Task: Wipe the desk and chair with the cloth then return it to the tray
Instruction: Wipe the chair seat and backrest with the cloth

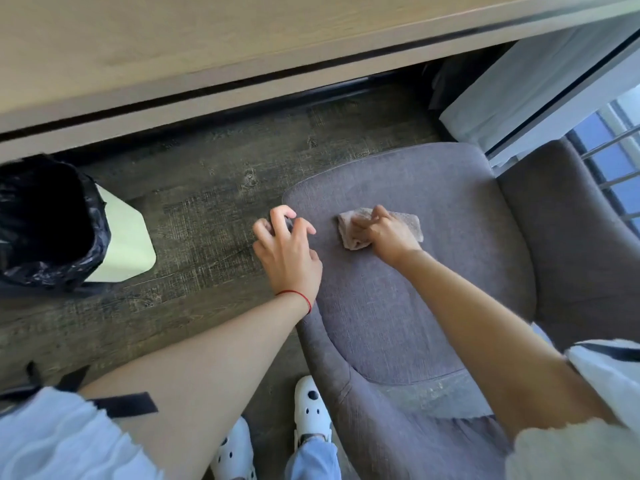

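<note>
A grey-purple upholstered chair (398, 306) fills the right half of the view, its seat facing up. A small beige cloth (408, 223) lies flat on the front part of the seat. My right hand (384, 233) presses down on the cloth and grips it. My left hand (287, 251) curls over the seat's left front edge and holds the chair there. The light wooden desk (173, 46) runs across the top of the view. No tray is in view.
A white bin lined with a black bag (52, 223) stands on the dark wood floor (207, 202) at the left. A pale curtain (519, 91) and a window with railings are at the upper right. My white shoes (311, 410) are beside the chair.
</note>
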